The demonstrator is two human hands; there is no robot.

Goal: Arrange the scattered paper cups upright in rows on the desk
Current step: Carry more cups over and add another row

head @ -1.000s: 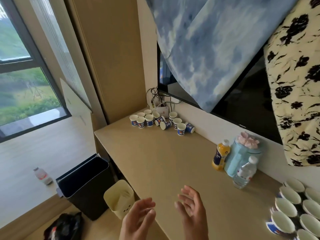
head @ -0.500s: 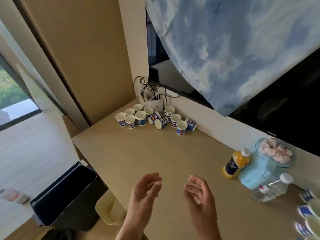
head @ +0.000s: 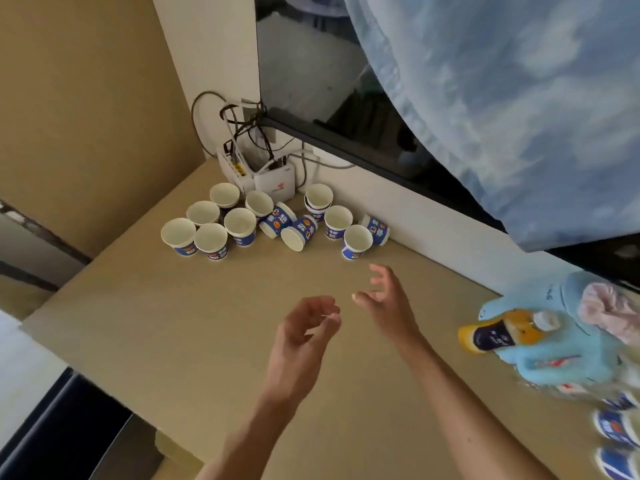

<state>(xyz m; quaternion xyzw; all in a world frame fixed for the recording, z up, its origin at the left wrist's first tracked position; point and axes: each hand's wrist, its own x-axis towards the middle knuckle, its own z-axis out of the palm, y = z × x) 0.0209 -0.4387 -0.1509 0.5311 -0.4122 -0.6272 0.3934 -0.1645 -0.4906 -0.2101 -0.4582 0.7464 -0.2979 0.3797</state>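
A: What are the hands doing?

B: The left hand hovers over the desk with its fingers loosely curled and nothing in it. The right hand is just beyond it, fingers spread and relaxed, also empty. They are near each other but not touching.

A: And the paper cups?

B: The paper cups sit clustered in the far corner of the desk, well ahead of both hands. Most stand upright. The middle tipped cups lie side by side on their sides, and the end tipped cup lies by the wall.

A: What's around them?

B: A white router with tangled cables sits just behind the cluster. To the right are an orange bottle and a light blue container, both blurred. More cups show at the lower right edge. A blue-and-white cloth hangs above.
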